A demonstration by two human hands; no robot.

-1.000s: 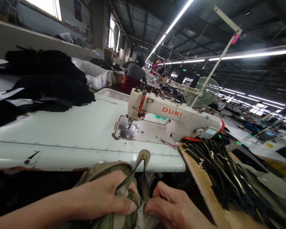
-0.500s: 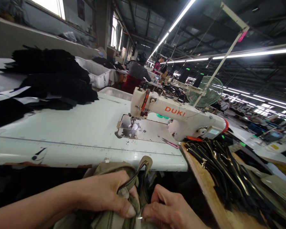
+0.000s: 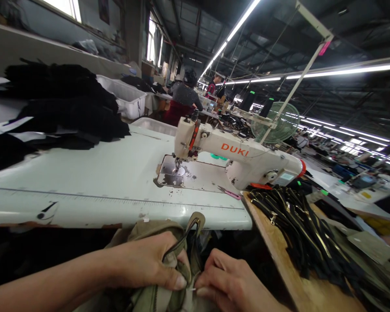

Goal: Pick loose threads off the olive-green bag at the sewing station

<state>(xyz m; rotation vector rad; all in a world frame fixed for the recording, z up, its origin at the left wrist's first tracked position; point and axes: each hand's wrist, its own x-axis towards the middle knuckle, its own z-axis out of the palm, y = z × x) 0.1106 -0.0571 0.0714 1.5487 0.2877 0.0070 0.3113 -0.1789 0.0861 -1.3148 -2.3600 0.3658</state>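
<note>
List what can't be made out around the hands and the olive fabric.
- Head view: olive fabric is cut off by the bottom edge; its full shape is unknown.
- What the left hand and right hand pinch between their fingertips is too small.
- The space under the table is in shadow.

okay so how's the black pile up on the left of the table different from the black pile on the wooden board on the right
The black fabric pile is matte, stacked cloth in broad, flat pieces; the zipper pile is made of long narrow strips with shiny golden metal along them. The fabric pile lies on the white table, far from both hands; the zipper pile lies on the wooden board, close beside the right hand. Both are black and untouched.
</note>
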